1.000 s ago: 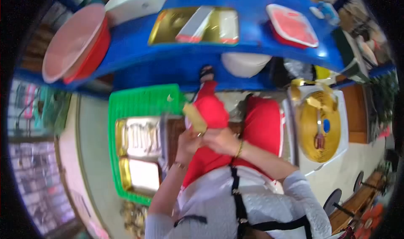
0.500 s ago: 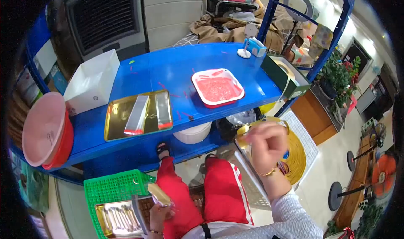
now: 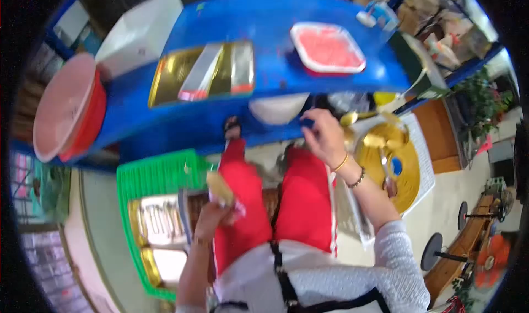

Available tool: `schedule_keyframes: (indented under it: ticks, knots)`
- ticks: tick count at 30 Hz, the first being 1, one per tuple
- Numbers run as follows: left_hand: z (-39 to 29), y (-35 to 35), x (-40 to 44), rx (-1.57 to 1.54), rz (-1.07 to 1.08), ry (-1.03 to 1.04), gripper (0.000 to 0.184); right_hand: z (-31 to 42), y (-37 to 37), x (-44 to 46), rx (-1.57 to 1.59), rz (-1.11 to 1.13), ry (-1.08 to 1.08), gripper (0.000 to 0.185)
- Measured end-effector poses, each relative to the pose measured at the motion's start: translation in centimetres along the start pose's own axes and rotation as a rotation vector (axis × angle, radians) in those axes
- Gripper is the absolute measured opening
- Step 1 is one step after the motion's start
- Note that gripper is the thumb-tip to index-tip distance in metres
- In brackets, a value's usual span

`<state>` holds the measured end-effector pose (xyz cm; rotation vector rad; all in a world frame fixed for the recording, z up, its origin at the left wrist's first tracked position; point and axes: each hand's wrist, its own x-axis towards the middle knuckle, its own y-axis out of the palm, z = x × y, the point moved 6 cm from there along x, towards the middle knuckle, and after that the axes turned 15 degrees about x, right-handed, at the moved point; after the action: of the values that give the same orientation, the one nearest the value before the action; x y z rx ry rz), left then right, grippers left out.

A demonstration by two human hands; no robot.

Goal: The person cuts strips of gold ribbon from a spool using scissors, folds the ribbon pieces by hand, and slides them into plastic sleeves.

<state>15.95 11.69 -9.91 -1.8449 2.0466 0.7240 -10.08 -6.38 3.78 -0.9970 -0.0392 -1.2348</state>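
My left hand [image 3: 214,218] is closed around a tan, oblong piece [image 3: 220,189] with a whitish wrapping at its lower end; blur hides its kind. It is above my lap, to the right of a green plastic basket [image 3: 160,167]. Inside the basket is a gold-edged tray [image 3: 134,222] with a row of slim pale pieces, and below it a second gold-edged tray [image 3: 150,266] with a white surface. My right hand [image 3: 326,137] hangs above my right knee with thumb and fingers apart. Beside it lies a large round gold-coloured item [image 3: 410,183] on a white perforated surface [image 3: 425,164].
On the blue table [image 3: 220,26] are a gold tray [image 3: 165,73] with silvery-white strips, a white-rimmed tub [image 3: 328,48] of red contents, a white box [image 3: 143,29] and a pink basin [image 3: 63,106]. A white round container [image 3: 278,109] sits below.
My right hand has moved left, away from the round gold item, and its curled fingers have spread. My left hand still holds the tan piece. The camera view has tilted down.
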Motion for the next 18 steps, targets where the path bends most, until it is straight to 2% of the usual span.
schedule_keyframes:
  ticks: [1,2,3,6,9,10,14,17,18]
  knots:
    - [0.1,-0.8,-0.5,0.083,-0.021,-0.042,0.012,1.5,3.1,-2.8,0.043,0.112,-0.102,0.037]
    - [2.4,-2.1,0.6,0.063,0.078,-0.063,0.021,2.9,5.9,-5.1,0.1,0.217,-0.125,0.039]
    - [1.0,-1.8,-0.2,0.083,0.04,-0.11,0.021,4.3,8.4,-7.1,0.151,0.315,-0.166,0.04]
    - [0.4,-1.3,-1.0,0.071,0.0,-0.113,0.02,7.2,13.3,-10.1,0.339,0.403,-0.23,0.042]
    - [1.6,-2.2,-0.9,0.038,0.036,-0.114,0.019,8.7,16.4,-10.3,0.3,0.446,-0.29,0.039]
    - [1.9,-2.4,-0.8,0.037,0.064,-0.124,0.019,9.2,16.5,-10.0,0.325,0.421,-0.342,0.031]
    - [1.8,-3.0,-0.9,0.126,0.117,-0.232,0.023,9.9,16.7,-10.3,0.344,0.438,-0.457,0.022]
    - [-0.3,-3.7,-1.8,0.833,-0.038,-0.262,0.024,9.6,16.6,-11.3,0.345,0.433,-0.465,0.02]
    - [-1.7,-3.7,-2.4,1.037,-0.229,-0.012,0.025,9.4,16.6,-11.7,0.335,0.439,-0.458,0.021]
